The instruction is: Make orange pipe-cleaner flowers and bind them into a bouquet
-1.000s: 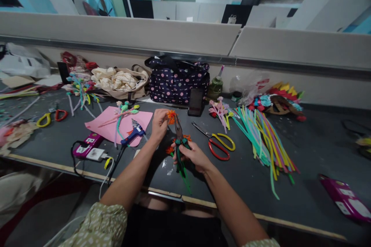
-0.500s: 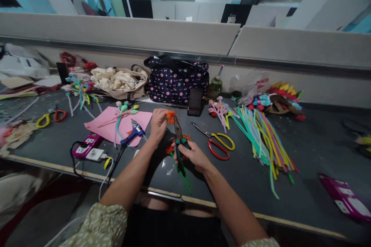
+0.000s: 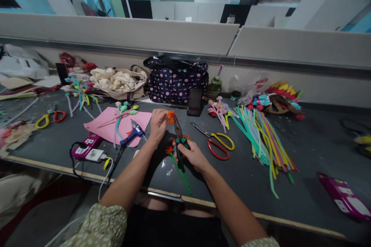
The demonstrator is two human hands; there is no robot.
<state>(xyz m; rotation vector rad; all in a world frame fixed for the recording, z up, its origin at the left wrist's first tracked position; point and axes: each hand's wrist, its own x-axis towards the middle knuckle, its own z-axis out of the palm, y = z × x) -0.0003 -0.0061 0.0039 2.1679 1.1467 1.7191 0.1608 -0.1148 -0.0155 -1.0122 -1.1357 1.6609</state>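
Note:
My left hand [image 3: 159,122] pinches a small orange fuzzy piece [image 3: 171,117] above the dark table. Wrapped round the green handles of the pliers [image 3: 180,139] is my right hand [image 3: 193,155]. The pliers' jaws point up, close beside the orange piece; whether they touch it is too small to tell. Below the hands lies an orange flower [image 3: 169,149] with green stems [image 3: 182,177] running toward the front edge. More orange bits show behind the pliers, partly hidden by them.
Scissors [image 3: 217,141] and a bundle of coloured pipe cleaners [image 3: 263,135] lie right. On the left are a blue glue gun [image 3: 132,135], pink paper [image 3: 98,123] and a purple power strip [image 3: 87,146]. A phone [image 3: 194,101] leans on a patterned bag [image 3: 174,81].
The pliers' jaws look slightly further apart, and the handles closer together in my right hand. My left hand keeps its pinch on the orange piece.

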